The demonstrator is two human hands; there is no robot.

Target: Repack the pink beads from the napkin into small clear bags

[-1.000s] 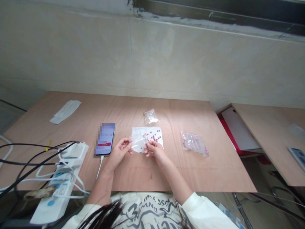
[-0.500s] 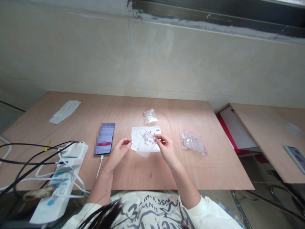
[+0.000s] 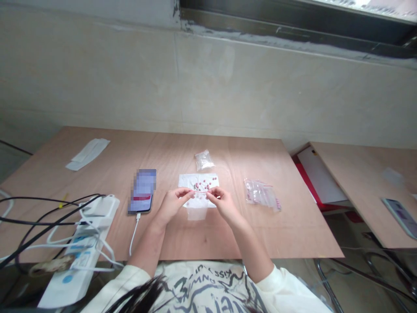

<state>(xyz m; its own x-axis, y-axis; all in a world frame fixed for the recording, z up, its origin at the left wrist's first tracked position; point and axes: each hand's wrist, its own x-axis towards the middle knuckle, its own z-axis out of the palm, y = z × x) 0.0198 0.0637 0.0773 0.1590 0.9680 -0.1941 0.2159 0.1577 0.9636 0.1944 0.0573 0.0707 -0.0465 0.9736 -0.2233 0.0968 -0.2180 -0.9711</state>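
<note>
Between my two hands runs a thin pink cord (image 3: pixel 201 191), held level over a white sheet (image 3: pixel 186 178). My left hand (image 3: pixel 177 201) pinches one end. The other end sits in the pinched thumb and finger of my right hand (image 3: pixel 221 200). Small round red beads (image 3: pixel 207 185) and a few tiny dark or silvery pieces (image 3: pixel 196 186) lie scattered on the sheet, some partly hidden by my fingers. A small clear piece of plastic (image 3: pixel 197 214) lies at the sheet's near edge.
Beyond the sheet lies a small clear bag (image 3: pixel 204 160); to the right are plastic bags with pinkish contents (image 3: pixel 261 194). A charging phone (image 3: pixel 142 191), a power strip (image 3: pixel 85 243) with tangled cables and white paper (image 3: pixel 87 154) are on the left. Another table (image 3: pixel 368 174) stands at right.
My left hand has moved right and taken hold of the cord's free end. The cord, earlier slanting from my right hand alone, now stretches level between both hands.
</note>
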